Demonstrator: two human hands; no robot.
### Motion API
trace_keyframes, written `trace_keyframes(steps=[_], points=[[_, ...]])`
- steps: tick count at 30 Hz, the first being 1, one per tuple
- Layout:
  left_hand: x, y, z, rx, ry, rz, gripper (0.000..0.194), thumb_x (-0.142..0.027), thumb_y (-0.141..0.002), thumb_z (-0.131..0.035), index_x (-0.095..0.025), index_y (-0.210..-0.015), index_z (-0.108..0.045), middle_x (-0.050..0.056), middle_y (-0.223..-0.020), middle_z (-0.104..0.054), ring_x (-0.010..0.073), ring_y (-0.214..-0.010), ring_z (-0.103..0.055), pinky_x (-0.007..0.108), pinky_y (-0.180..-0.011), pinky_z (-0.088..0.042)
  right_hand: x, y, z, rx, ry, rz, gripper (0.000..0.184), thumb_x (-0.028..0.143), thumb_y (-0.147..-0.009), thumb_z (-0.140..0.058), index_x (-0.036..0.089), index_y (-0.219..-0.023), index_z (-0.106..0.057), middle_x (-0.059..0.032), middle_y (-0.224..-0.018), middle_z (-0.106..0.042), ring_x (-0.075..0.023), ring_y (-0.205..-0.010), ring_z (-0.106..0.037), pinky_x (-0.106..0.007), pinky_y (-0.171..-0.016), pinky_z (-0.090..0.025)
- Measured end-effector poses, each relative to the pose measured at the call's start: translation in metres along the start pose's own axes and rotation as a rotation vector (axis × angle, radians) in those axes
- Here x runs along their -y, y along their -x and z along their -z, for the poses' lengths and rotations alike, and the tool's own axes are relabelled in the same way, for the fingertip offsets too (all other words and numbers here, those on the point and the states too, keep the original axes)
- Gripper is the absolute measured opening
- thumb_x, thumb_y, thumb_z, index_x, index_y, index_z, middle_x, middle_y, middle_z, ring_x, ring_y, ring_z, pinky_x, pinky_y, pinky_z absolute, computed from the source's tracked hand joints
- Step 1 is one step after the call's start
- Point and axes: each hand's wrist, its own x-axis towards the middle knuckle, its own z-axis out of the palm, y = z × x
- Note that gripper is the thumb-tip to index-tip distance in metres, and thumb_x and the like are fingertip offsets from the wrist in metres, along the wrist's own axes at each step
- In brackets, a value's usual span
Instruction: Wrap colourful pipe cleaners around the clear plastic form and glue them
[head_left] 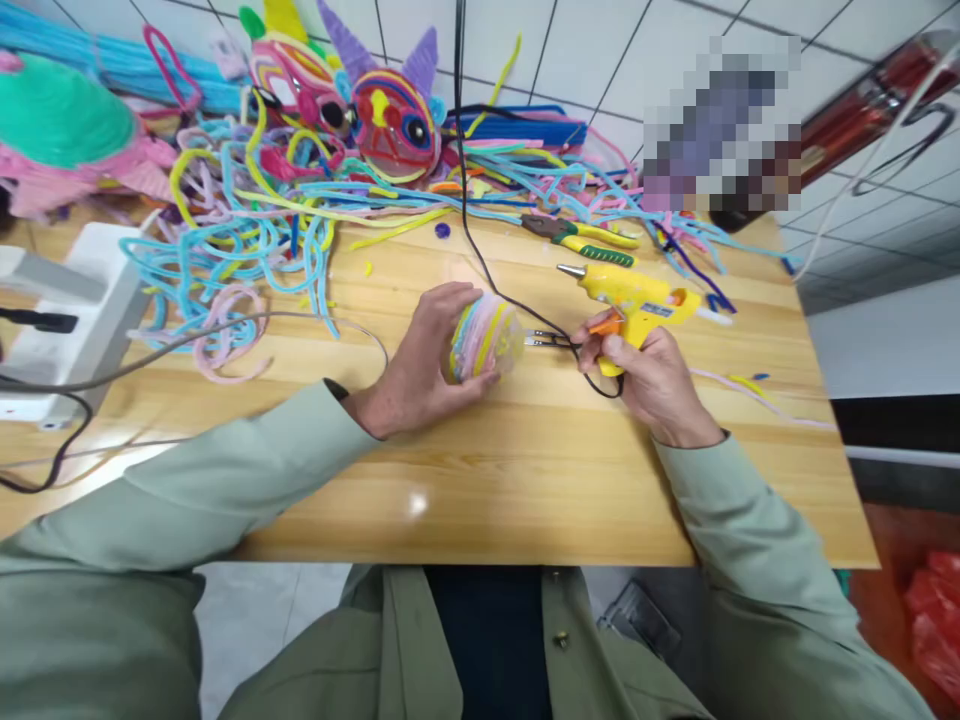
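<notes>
My left hand [426,362] is wrapped round a small rounded piece [484,338] banded with pink, yellow and blue fuzzy pipe cleaners; its right end looks clear, like plastic. In my right hand [651,375] is a yellow hot glue gun [626,298], gripped by the handle with fingers at the orange trigger. The metal nozzle points left, above the banded piece and apart from it. Between the hands lie small dark thread snips [549,339], close to the right fingers. A black cord runs down past the snips to the glue gun's handle.
Pliers [581,238] with yellow-green handles lie beyond the glue gun. Loose pipe cleaners [247,220] heap along the back, with two colourful animal-face masks [394,125] against the tiled wall. A white power strip [97,310] stands at left; a dark red cylinder [847,110] at back right.
</notes>
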Motion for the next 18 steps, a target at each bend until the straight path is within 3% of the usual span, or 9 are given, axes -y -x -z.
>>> trace_keyframes(steps=[6,13,18], points=[[-0.001,0.000,0.003,0.016,-0.005,-0.011,0.082,-0.052,-0.104,-0.074,-0.027,-0.170,-0.034,0.019,-0.161,-0.054,0.0403,-0.154,-0.054,0.065,-0.130,-0.049,-0.005,0.007,0.001,0.046,-0.038,-0.005,0.045,0.059,-0.077,-0.102,0.024,-0.100,-0.085,-0.0058,-0.101,-0.086,-0.0118,-0.057,-0.059,-0.031,-0.059,-0.053],[0.000,-0.003,0.004,0.044,0.007,0.009,0.090,-0.070,-0.097,-0.082,-0.030,-0.166,-0.039,0.018,-0.160,-0.055,0.0399,-0.153,-0.056,0.063,-0.130,-0.050,-0.012,0.016,-0.001,0.219,0.019,0.018,0.045,0.060,-0.090,-0.092,0.022,-0.072,-0.076,-0.0046,-0.097,-0.083,-0.0118,-0.062,-0.059,-0.034,-0.079,-0.059],[-0.001,-0.003,0.003,0.056,-0.021,0.046,0.086,-0.072,-0.099,-0.078,-0.029,-0.163,-0.041,0.015,-0.160,-0.057,0.0387,-0.153,-0.057,0.065,-0.129,-0.052,-0.009,0.023,-0.005,0.262,-0.025,-0.039,0.042,0.059,-0.089,-0.093,0.023,-0.075,-0.077,-0.0045,-0.094,-0.079,-0.0153,-0.074,-0.067,-0.029,-0.065,-0.053]])
